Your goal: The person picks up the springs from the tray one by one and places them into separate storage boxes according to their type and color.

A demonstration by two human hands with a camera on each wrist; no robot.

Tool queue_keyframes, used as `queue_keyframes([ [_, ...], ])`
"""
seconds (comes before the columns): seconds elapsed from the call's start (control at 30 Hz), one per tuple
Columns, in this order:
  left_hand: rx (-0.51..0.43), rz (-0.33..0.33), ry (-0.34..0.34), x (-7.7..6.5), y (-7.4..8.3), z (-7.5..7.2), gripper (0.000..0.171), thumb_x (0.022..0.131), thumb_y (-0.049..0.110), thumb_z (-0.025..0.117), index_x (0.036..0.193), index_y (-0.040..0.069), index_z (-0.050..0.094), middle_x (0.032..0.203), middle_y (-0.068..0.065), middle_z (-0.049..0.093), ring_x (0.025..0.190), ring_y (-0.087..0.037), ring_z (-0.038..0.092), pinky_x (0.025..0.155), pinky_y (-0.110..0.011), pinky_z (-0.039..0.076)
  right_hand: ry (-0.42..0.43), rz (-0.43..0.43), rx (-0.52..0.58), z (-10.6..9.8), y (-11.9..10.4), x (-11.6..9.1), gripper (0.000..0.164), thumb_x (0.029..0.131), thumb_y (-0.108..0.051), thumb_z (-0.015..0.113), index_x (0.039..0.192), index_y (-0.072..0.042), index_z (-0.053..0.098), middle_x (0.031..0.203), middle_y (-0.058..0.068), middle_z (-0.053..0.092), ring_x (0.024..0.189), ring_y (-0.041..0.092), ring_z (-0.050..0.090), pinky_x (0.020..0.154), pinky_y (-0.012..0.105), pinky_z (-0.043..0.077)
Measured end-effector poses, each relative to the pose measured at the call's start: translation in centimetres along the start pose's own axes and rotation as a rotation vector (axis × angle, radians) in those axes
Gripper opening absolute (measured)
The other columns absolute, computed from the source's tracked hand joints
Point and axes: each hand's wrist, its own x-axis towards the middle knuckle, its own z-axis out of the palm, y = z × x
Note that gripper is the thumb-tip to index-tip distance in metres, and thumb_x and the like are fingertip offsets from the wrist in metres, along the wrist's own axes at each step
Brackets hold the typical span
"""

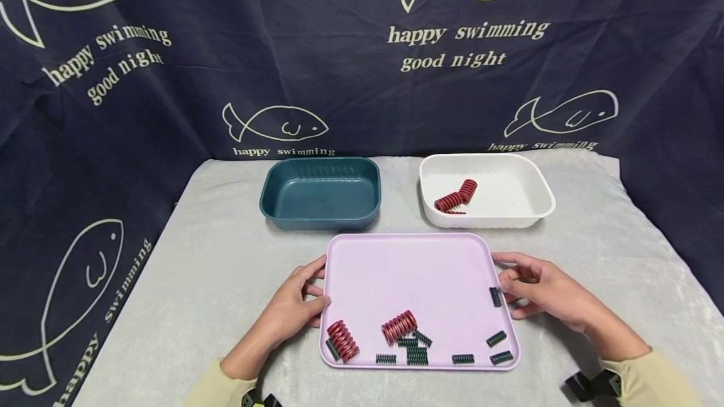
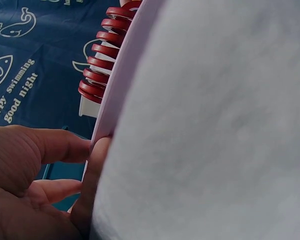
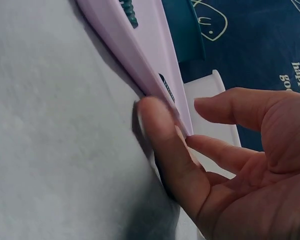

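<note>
A lilac tray (image 1: 410, 281) lies between both hands. My left hand (image 1: 294, 300) grips its left edge, thumb (image 2: 65, 145) at the rim and a finger against the outside. At the right edge, my right hand (image 1: 545, 287) touches the tray's side with its fingers (image 3: 157, 117); its thumb (image 3: 215, 107) stands apart from the rim in the right wrist view. Two thick red springs (image 1: 399, 327) and several small dark green springs (image 1: 462, 358) lie in the tray, mostly along its near side. One dark green spring (image 1: 495, 297) leans near the right rim.
Behind the tray stand a teal bin (image 1: 322, 222) on the left and a white bin (image 1: 492, 221) on the right. Red springs (image 1: 449, 201) lie in the white bin. A pale cloth (image 1: 181, 306) covers the table; a navy curtain (image 1: 362, 49) hangs behind.
</note>
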Motion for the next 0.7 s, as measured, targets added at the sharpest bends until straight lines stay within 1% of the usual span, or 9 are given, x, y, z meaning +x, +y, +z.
queue_keyframes([
  [0.1, 0.006, -0.002, -0.001, 0.0, 0.1, 0.0, 0.074, 0.089, -0.007, 0.072, 0.155, 0.015, 0.048, 0.131, -0.009, 0.054, 0.098, -0.022, 0.059, 0.052, -0.037, 0.061, -0.007, -0.014, -0.003, 0.2, 0.2, -0.1, 0.065, 0.101, -0.003, 0.062, 0.155, 0.007, 0.029, 0.117, 0.018, 0.057, 0.093, 0.02, 0.066, 0.07, 0.047, 0.064],
  [0.23, 0.012, -0.005, -0.005, 0.0, 0.2, 0.0, 0.074, 0.089, -0.008, 0.072, 0.155, 0.015, 0.048, 0.131, -0.01, 0.053, 0.098, -0.022, 0.059, 0.052, -0.037, 0.061, -0.024, -0.054, -0.004, 0.5, 0.5, -0.4, 0.067, 0.1, 0.001, 0.061, 0.157, 0.007, 0.026, 0.122, 0.024, 0.05, 0.095, 0.021, 0.065, 0.07, 0.05, 0.063],
  [0.37, 0.017, -0.015, -0.01, 0.0, 0.4, -0.1, 0.074, 0.089, -0.008, 0.072, 0.155, 0.014, 0.048, 0.13, -0.011, 0.053, 0.098, -0.022, 0.06, 0.052, -0.037, 0.061, -0.021, -0.086, -0.009, 0.8, 0.7, -0.6, 0.067, 0.1, 0.002, 0.061, 0.157, 0.007, 0.027, 0.124, 0.027, 0.05, 0.095, 0.021, 0.065, 0.069, 0.05, 0.063],
  [0.5, 0.034, -0.03, -0.021, 0.1, 0.8, -0.1, 0.074, 0.089, -0.006, 0.073, 0.155, 0.009, 0.046, 0.129, -0.012, 0.053, 0.094, -0.02, 0.062, 0.052, -0.038, 0.06, -0.012, -0.084, -0.015, 0.9, 0.7, -0.6, 0.069, 0.099, 0.002, 0.061, 0.158, 0.006, 0.026, 0.124, 0.028, 0.051, 0.095, 0.022, 0.065, 0.069, 0.05, 0.063],
  [0.57, 0.065, -0.025, -0.025, 0.1, 1.0, -0.2, 0.074, 0.088, -0.004, 0.074, 0.155, 0.007, 0.046, 0.128, -0.012, 0.053, 0.091, -0.02, 0.062, 0.052, -0.037, 0.06, -0.01, -0.079, -0.012, 0.9, 0.7, -0.6, 0.069, 0.099, 0.002, 0.061, 0.158, 0.006, 0.025, 0.125, 0.028, 0.051, 0.096, 0.022, 0.065, 0.069, 0.05, 0.063],
  [0.6, 0.096, -0.012, -0.022, 0.2, 1.2, -0.2, 0.073, 0.088, -0.003, 0.075, 0.155, 0.007, 0.046, 0.128, -0.012, 0.053, 0.09, -0.019, 0.061, 0.052, -0.036, 0.059, -0.009, -0.078, -0.011, 0.9, 0.7, -0.6, 0.069, 0.099, 0.002, 0.061, 0.158, 0.006, 0.025, 0.124, 0.028, 0.051, 0.096, 0.022, 0.065, 0.069, 0.05, 0.063],
  [0.7, 0.241, 0.075, 0.023, 0.3, 1.6, -0.3, 0.072, 0.087, 0.001, 0.077, 0.153, 0.008, 0.049, 0.127, -0.01, 0.055, 0.092, -0.017, 0.06, 0.062, -0.033, 0.058, -0.011, -0.078, -0.005, 0.9, 0.7, -0.6, 0.07, 0.099, 0.002, 0.061, 0.158, 0.006, 0.024, 0.125, 0.028, 0.051, 0.096, 0.022, 0.065, 0.069, 0.05, 0.063],
])
